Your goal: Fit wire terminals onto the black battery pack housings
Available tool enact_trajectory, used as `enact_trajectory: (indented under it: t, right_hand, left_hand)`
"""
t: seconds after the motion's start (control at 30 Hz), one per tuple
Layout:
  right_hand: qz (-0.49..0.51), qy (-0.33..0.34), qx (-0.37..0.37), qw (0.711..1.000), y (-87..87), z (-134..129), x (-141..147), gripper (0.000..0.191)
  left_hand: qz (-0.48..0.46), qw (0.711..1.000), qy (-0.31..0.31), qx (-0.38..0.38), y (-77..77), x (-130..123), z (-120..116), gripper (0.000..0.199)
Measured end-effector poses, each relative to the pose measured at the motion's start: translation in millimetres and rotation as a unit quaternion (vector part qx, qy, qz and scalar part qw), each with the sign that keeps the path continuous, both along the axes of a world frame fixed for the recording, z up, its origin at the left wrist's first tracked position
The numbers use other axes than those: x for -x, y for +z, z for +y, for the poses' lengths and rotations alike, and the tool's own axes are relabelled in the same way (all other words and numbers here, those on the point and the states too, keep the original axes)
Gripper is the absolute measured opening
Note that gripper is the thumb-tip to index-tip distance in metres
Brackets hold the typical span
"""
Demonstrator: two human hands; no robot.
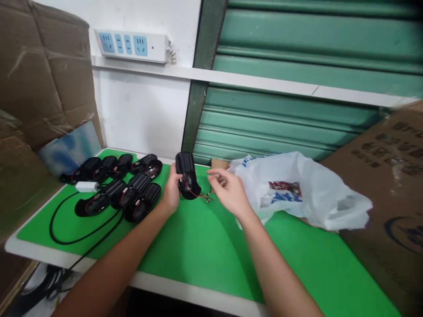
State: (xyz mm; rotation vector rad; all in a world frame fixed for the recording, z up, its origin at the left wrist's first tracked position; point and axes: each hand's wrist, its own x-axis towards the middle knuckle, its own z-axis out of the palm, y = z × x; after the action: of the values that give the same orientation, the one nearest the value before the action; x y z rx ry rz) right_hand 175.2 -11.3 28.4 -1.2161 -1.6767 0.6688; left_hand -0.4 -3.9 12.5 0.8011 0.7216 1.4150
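Observation:
My left hand (pixel 172 190) holds a black plastic housing (pixel 186 174) upright over the green mat (pixel 205 251); thin red wires with small metal ends (pixel 206 197) trail from its lower end. My right hand (pixel 228 190) hovers just right of it, fingers loosely curled near the wire ends, holding nothing that I can make out. Several matching black housings (pixel 127 185) lie in rows on the mat to the left.
A white plastic bag (pixel 304 189) lies at the right, against a cardboard box (pixel 390 198). A black cable (pixel 66 229) loops on the mat's left, by a small white block (pixel 86 186). Cardboard (pixel 42 75) leans at left; a power strip (pixel 132 45) hangs on the wall.

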Motion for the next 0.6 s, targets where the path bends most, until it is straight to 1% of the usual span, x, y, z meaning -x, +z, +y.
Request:
enact_trajectory:
  t: [0.03, 0.1, 0.17, 0.2, 0.3, 0.4, 0.5, 0.6]
  right_hand:
    - [0.061, 0.003, 0.024, 0.998, -5.8, 7, 8, 0.033]
    - [0.148, 0.022, 0.071, 0.986, -16.2, 16, 16, 0.041]
    - [0.197, 0.041, 0.092, 0.975, -23.4, 15, 15, 0.043]
    - [0.21, 0.045, 0.087, 0.973, -25.2, 12, 13, 0.041]
    - [0.211, 0.042, 0.031, 0.976, -24.1, 0, 7, 0.033]
    - [0.191, 0.026, -0.014, 0.981, -19.6, -8, 6, 0.024]
    - [0.178, 0.011, -0.027, 0.984, -18.8, -9, 7, 0.019]
    - [0.186, 0.006, -0.018, 0.982, -21.0, -7, 7, 0.021]
  left_hand:
    - [0.008, 1.0, -0.007, -0.008, 0.9, -1, -1, 0.045]
    - [0.029, 0.999, -0.02, -0.02, 1.7, -4, -4, 0.039]
    - [0.047, 0.998, -0.032, -0.027, 1.2, -7, -6, 0.036]
    - [0.052, 0.997, -0.039, -0.031, 0.7, -8, -7, 0.036]
    - [0.058, 0.995, -0.064, -0.042, -1.4, -10, -10, 0.033]
    - [0.074, 0.994, -0.074, -0.037, -3.9, -10, -11, 0.035]
    - [0.109, 0.991, -0.075, -0.033, -5.5, -9, -9, 0.039]
    - [0.122, 0.989, -0.082, -0.027, -5.2, -9, -9, 0.039]
